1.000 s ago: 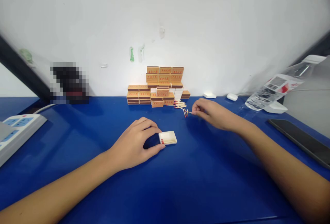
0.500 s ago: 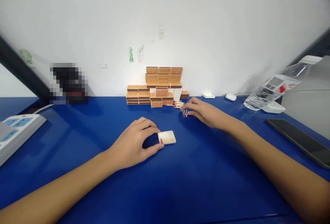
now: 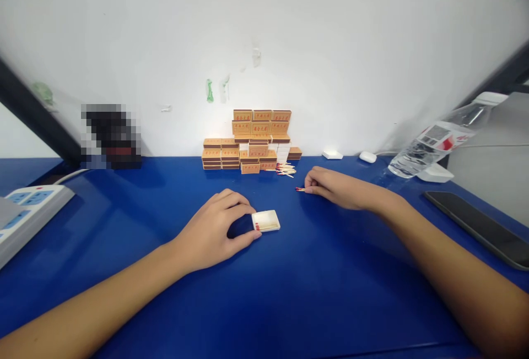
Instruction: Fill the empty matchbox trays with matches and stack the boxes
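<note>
A white matchbox tray [image 3: 268,218] lies on the blue table, with a few red-tipped matches along its near side. My left hand [image 3: 221,227] grips the tray's left end between thumb and fingers. To the right and farther back, my right hand [image 3: 330,187] pinches a small bunch of matches [image 3: 301,189], their red heads pointing left. Behind that hand sits a loose heap of matches [image 3: 286,169]. Stacked matchboxes [image 3: 261,128] with orange labels rise behind the heap, against the wall.
At the right stand a tilted water bottle [image 3: 438,139], a dark phone [image 3: 475,227], a small white case [image 3: 367,157] and a white tray [image 3: 332,154]. A power strip [image 3: 37,210] lies at the left, near a blurred dark object [image 3: 111,136].
My right hand has drawn back from the match heap, slightly right and nearer. The matches in it have turned from hanging down to lying sideways. My left hand stays on the tray.
</note>
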`<state>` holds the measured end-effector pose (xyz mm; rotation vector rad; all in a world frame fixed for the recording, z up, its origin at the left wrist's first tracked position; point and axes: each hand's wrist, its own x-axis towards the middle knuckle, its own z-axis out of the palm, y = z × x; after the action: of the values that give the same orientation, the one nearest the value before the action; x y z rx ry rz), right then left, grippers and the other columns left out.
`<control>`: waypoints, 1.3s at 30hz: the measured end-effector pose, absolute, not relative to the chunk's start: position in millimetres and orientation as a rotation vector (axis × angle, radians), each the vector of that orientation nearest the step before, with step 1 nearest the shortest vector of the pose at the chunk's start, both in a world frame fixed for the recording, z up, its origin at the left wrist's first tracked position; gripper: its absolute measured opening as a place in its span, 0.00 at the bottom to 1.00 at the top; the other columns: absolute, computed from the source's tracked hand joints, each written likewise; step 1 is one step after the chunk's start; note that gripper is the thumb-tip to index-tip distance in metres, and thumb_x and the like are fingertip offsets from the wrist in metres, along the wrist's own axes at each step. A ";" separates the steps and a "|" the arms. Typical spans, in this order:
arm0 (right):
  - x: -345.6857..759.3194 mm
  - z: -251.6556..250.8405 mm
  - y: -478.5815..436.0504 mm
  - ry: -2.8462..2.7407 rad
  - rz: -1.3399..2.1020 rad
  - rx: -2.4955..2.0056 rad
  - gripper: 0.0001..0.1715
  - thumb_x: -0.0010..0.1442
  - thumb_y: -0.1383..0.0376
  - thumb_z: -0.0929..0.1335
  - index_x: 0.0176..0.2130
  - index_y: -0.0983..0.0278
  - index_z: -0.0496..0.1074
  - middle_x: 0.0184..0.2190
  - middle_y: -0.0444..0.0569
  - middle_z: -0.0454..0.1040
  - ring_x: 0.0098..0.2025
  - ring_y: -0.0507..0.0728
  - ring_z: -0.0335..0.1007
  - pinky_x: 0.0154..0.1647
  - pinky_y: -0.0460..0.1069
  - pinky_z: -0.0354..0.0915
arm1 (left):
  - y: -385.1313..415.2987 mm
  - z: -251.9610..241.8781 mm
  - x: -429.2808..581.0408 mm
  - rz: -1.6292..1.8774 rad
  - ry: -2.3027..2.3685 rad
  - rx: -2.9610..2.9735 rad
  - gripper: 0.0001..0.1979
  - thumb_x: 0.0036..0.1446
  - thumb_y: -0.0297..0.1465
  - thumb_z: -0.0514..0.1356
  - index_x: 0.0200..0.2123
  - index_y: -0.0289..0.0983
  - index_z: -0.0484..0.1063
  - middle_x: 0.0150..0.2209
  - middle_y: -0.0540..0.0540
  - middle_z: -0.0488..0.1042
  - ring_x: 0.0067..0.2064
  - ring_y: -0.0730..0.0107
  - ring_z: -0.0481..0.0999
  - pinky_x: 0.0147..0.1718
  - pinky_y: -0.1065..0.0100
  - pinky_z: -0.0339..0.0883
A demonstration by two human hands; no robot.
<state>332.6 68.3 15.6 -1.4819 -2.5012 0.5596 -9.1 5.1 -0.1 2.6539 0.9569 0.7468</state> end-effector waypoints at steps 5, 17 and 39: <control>330.9 13.7 64.6 -2.503 0.506 -1.538 0.21 0.72 0.49 0.60 0.36 0.60 0.69 0.40 0.55 0.75 0.37 0.61 0.71 0.41 0.57 0.67 | 4.0 0.4 -8.8 0.745 0.952 2.645 0.13 0.66 0.38 0.67 0.50 0.38 0.79 0.48 0.42 0.78 0.50 0.57 0.76 0.53 0.51 0.73; 267.9 28.7 8.1 -2.576 0.486 -1.273 0.11 0.77 0.61 0.59 0.42 0.60 0.66 0.42 0.51 0.73 0.36 0.57 0.70 0.39 0.52 0.66 | 3.8 -1.2 -7.6 0.739 0.945 2.650 0.13 0.66 0.37 0.67 0.49 0.38 0.78 0.48 0.43 0.79 0.50 0.57 0.76 0.53 0.51 0.72; 261.1 31.4 4.8 -2.652 0.461 -1.157 0.06 0.73 0.65 0.65 0.40 0.60 0.71 0.40 0.47 0.76 0.36 0.56 0.70 0.37 0.51 0.62 | 2.5 0.6 -7.4 0.744 0.951 2.660 0.12 0.65 0.36 0.67 0.50 0.39 0.78 0.48 0.42 0.78 0.51 0.55 0.76 0.53 0.51 0.72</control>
<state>261.1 4.8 31.4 -1.1573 -2.6516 0.4607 -7.4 2.5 0.6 2.6600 0.9514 0.7437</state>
